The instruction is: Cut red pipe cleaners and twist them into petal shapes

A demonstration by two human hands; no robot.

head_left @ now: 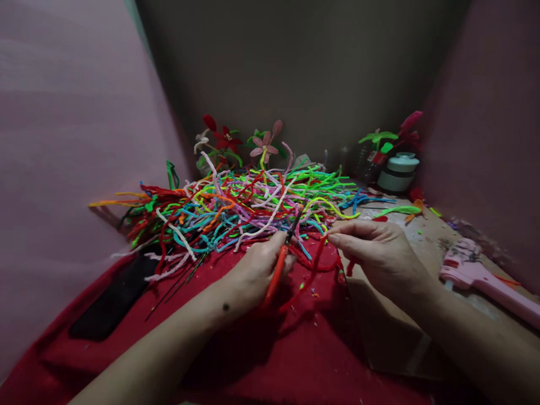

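Observation:
My left hand [264, 261] is closed around a tool with an orange-red handle [276, 275] and a narrow dark tip pointing up and away; whether it is scissors or pliers I cannot tell. My right hand [375, 247] pinches a red pipe cleaner [314, 270] between thumb and fingertips, and its length hangs down in a bend over the red cloth. The tool's tip is a short way left of the pinched end. Just beyond both hands spreads a big tangled heap of pipe cleaners [253, 202] in many colours.
A dark phone [112, 298] lies at the left on the red cloth [228, 360]. At the right are a pink glue gun [481, 278] and a lidded jar [399, 171]. Pipe-cleaner flowers [264, 145] stand behind the heap. A pink panel [71, 140] rises at the left.

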